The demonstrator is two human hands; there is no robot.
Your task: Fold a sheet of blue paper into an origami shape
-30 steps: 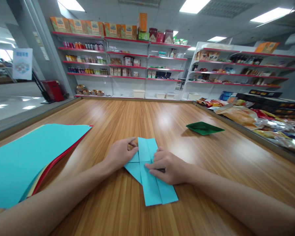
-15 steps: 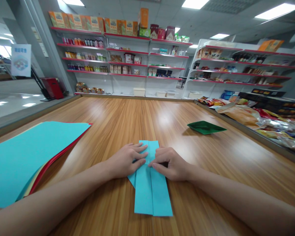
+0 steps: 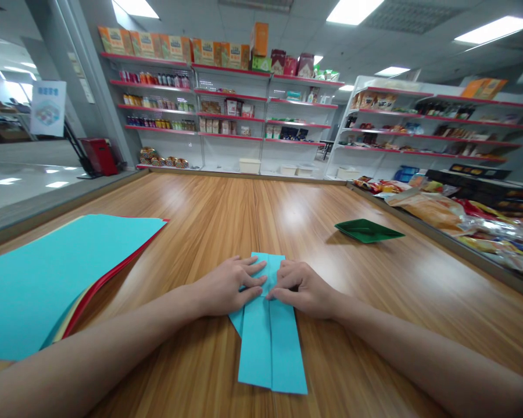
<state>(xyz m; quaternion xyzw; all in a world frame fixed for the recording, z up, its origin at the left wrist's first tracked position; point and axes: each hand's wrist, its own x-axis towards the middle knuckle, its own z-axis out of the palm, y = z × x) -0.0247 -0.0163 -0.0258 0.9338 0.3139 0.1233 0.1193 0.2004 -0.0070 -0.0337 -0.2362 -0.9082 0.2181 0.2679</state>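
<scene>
A sheet of light blue paper [image 3: 270, 348], folded into a long strip with a seam down its middle, lies on the wooden table in front of me. A small corner of it juts out on the left. My left hand [image 3: 233, 284] rests flat on the paper's upper left part, fingers spread. My right hand [image 3: 305, 289] is curled on the upper right part, with thumb and forefinger closed at the paper by the middle seam. Its other fingertips are tucked in and partly hidden.
A stack of coloured sheets [image 3: 70, 273], blue on top with red and cream beneath, lies to the left. A folded green paper boat [image 3: 368, 230] stands at the right. Packaged snacks [image 3: 444, 212] lie beyond the table's right edge. Stocked shelves [image 3: 226, 119] stand behind.
The view has tilted slightly, so everything sits a little lower and further right. Both hands stay on the blue paper, with the right fingers shifted only slightly.
</scene>
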